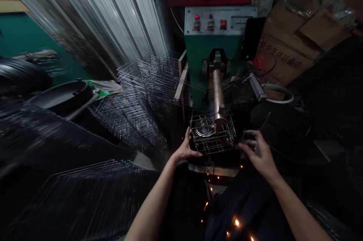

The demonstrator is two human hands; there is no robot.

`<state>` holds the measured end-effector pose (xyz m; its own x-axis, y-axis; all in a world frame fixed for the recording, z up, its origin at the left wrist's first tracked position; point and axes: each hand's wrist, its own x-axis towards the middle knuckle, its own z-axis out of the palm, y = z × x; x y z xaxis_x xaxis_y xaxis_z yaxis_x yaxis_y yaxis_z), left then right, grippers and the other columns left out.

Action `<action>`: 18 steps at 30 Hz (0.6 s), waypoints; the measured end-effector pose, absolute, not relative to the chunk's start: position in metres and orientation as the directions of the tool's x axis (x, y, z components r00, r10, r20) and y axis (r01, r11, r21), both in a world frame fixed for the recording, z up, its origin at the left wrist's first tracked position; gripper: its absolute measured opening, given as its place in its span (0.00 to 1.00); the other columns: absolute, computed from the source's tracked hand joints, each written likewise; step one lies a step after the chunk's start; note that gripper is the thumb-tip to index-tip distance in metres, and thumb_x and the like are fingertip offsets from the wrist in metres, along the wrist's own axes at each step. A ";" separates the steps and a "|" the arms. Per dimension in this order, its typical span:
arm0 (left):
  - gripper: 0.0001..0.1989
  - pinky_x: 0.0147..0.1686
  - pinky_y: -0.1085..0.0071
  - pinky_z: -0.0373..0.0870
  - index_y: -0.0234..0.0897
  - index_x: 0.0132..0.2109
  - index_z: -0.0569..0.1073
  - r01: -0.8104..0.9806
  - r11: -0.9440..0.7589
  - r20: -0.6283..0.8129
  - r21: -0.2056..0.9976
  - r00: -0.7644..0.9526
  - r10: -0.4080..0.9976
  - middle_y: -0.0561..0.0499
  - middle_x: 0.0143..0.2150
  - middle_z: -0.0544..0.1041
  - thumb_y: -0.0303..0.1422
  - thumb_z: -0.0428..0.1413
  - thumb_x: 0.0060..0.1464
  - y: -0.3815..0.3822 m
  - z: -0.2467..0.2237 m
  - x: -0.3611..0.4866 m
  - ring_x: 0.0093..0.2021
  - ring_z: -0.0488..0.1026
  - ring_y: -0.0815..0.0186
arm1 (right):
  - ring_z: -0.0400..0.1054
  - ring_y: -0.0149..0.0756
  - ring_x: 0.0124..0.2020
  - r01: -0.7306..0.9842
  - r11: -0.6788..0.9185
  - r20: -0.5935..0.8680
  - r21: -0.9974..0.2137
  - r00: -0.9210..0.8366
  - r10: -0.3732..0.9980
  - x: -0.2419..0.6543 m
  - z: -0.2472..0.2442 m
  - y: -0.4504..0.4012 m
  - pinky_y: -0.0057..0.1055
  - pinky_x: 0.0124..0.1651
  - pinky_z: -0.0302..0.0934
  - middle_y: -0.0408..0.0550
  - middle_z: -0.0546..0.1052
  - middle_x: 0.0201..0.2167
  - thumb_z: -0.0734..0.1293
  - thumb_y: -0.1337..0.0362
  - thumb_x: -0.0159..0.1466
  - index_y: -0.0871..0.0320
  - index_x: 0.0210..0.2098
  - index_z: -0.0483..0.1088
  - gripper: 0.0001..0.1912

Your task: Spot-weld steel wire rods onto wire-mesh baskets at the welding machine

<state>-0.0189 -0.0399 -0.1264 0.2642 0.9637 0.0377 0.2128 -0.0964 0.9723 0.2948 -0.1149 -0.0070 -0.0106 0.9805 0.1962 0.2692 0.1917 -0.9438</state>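
A small wire basket (211, 146) with a metal ring (204, 128) inside it sits at the lower electrode arm (218, 95) of a green machine (195, 56). My left hand (187, 148) grips the basket's left side, thumb along its near edge. Close to the basket's right side is my right hand (256, 150), its thumb and fingers pinched together; what they hold is too dark and small to make out. Orange sparks (236, 222) fly below the basket, over my dark clothing.
Stacked wire grids (147, 86) stand left of the machine, and more wire panels (93, 192) lie at the lower left. A black round pan (62, 95) is further left. Cardboard (289, 44) leans at the right, by a grey metal ring (279, 93).
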 end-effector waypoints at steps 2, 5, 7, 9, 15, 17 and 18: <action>0.69 0.64 0.46 0.60 0.47 0.72 0.37 0.094 0.017 -0.043 0.995 0.275 0.961 0.36 0.73 0.49 0.41 0.73 0.32 -0.040 -0.147 -0.018 0.69 0.57 0.44 | 0.70 0.35 0.24 0.145 0.105 0.106 -0.984 0.000 0.994 0.288 -0.005 -0.121 0.22 0.16 0.58 0.40 0.73 0.27 0.73 0.52 0.62 0.51 0.49 0.63 0.22; 0.64 0.66 0.46 0.56 0.45 0.71 0.44 0.091 0.016 -0.036 0.996 0.229 0.973 0.37 0.72 0.52 0.38 0.72 0.33 -0.051 -0.146 -0.023 0.70 0.54 0.45 | 0.65 0.28 0.19 0.083 0.051 0.039 -0.995 -0.140 0.989 0.284 0.005 -0.134 0.22 0.17 0.58 0.41 0.73 0.26 0.71 0.51 0.64 0.55 0.42 0.70 0.15; 0.61 0.68 0.46 0.53 0.44 0.71 0.46 0.157 -0.058 0.020 0.986 0.236 0.972 0.38 0.70 0.56 0.37 0.71 0.34 -0.071 -0.132 -0.031 0.70 0.55 0.46 | 0.72 0.33 0.29 0.011 0.055 0.048 -0.998 -0.331 0.943 0.289 0.017 -0.148 0.28 0.30 0.69 0.47 0.77 0.34 0.71 0.51 0.64 0.56 0.46 0.74 0.17; 0.58 0.69 0.48 0.52 0.44 0.71 0.50 0.273 -0.170 0.082 0.947 0.307 0.948 0.41 0.69 0.58 0.36 0.71 0.36 -0.098 -0.115 -0.037 0.69 0.56 0.48 | 0.74 0.42 0.44 -0.037 0.070 0.079 -0.997 -0.511 0.856 0.296 0.030 -0.163 0.35 0.46 0.70 0.51 0.78 0.44 0.71 0.53 0.64 0.53 0.52 0.74 0.20; 0.59 0.65 0.45 0.58 0.42 0.68 0.57 0.595 -0.313 0.084 0.740 0.379 0.922 0.41 0.64 0.65 0.39 0.72 0.28 -0.143 -0.076 -0.006 0.64 0.61 0.44 | 0.73 0.39 0.45 0.253 0.264 0.036 -0.931 -0.655 0.755 0.286 0.036 -0.176 0.35 0.50 0.65 0.48 0.79 0.44 0.64 0.59 0.71 0.52 0.49 0.76 0.11; 0.59 0.66 0.42 0.54 0.42 0.68 0.57 0.688 -0.340 0.092 0.641 0.371 0.924 0.41 0.62 0.67 0.39 0.72 0.27 -0.141 -0.066 0.011 0.64 0.61 0.43 | 0.72 0.39 0.44 0.390 0.371 0.027 -0.843 -0.657 0.753 0.276 0.021 -0.170 0.37 0.50 0.64 0.47 0.79 0.43 0.65 0.60 0.70 0.53 0.48 0.75 0.10; 0.58 0.67 0.42 0.51 0.42 0.67 0.57 0.719 -0.355 0.101 0.598 0.372 0.923 0.41 0.62 0.68 0.38 0.72 0.27 -0.138 -0.060 0.018 0.64 0.61 0.42 | 0.72 0.39 0.44 0.449 0.427 0.033 -0.785 -0.658 0.752 0.271 0.011 -0.166 0.39 0.50 0.63 0.47 0.79 0.42 0.65 0.61 0.70 0.53 0.47 0.75 0.10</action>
<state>0.0178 -0.1383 -0.0604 0.3716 0.9229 0.1014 0.7188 -0.3551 0.5977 0.2714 -0.1663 0.0112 -0.6579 0.7524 0.0329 0.4490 0.4270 -0.7849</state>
